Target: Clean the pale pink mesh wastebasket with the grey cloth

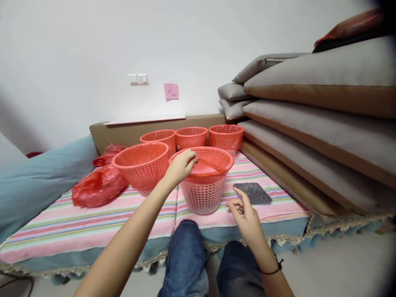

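Just in front of my knees stands a plastic basket point(202, 196), pale with holes below. A thin red plastic bag point(213, 161) lies in its mouth and over its upper wall. My left hand point(185, 163) is above the near left of the rim, its fingers pinched on the bag, which is pulled up in a taut fold toward the right. To the right of the basket my right hand point(243, 208) hangs open, holding nothing, with the index finger stretched out. Near that fingertip lies a folded dark grey cloth point(255, 194).
Several more red baskets point(145, 169) stand behind and to the left. A bunched red plastic bag point(99, 187) lies farther left on the striped sheet point(102, 231). Stacked grey cushions point(309, 123) rise on the right. A teal cushion point(55, 177) borders the left side.
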The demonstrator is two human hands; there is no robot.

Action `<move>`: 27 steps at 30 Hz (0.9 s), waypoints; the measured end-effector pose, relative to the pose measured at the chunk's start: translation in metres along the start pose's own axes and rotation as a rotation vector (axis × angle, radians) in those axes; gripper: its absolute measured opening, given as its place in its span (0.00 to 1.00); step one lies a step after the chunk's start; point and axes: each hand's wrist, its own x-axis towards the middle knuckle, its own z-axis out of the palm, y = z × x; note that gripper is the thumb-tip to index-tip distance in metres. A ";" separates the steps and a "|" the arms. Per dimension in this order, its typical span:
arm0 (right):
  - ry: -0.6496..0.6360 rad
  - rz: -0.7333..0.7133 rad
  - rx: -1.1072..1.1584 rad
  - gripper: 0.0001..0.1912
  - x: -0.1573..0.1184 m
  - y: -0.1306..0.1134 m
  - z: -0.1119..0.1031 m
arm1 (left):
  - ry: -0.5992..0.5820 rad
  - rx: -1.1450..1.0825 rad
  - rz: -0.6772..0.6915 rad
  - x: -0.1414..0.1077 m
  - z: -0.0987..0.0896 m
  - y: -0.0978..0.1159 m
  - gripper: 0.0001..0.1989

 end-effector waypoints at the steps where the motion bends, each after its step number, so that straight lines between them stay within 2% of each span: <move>1: 0.018 0.021 0.010 0.27 -0.002 0.007 0.000 | -0.006 -0.008 -0.022 0.001 0.001 -0.001 0.09; 5: 0.076 -0.006 0.011 0.29 0.001 0.033 0.018 | -0.112 -0.037 -0.095 -0.001 0.008 -0.005 0.11; 11: 0.210 -0.040 -0.036 0.56 0.025 0.057 0.076 | -0.077 -0.016 -0.050 -0.005 0.008 -0.002 0.13; 15: 0.322 -0.055 -0.067 0.63 0.037 0.060 0.104 | -0.111 -0.065 -0.057 -0.007 0.005 0.004 0.14; 20: 0.355 -0.030 -0.134 0.71 0.038 0.065 0.117 | -0.196 -0.085 -0.063 -0.017 0.009 0.013 0.14; 23: 0.389 -0.044 -0.163 0.69 0.036 0.067 0.119 | -0.233 -0.113 -0.055 -0.021 0.010 0.018 0.14; 27: 0.431 -0.045 -0.172 0.65 0.035 0.065 0.119 | -0.209 -0.121 -0.080 -0.018 0.007 0.023 0.14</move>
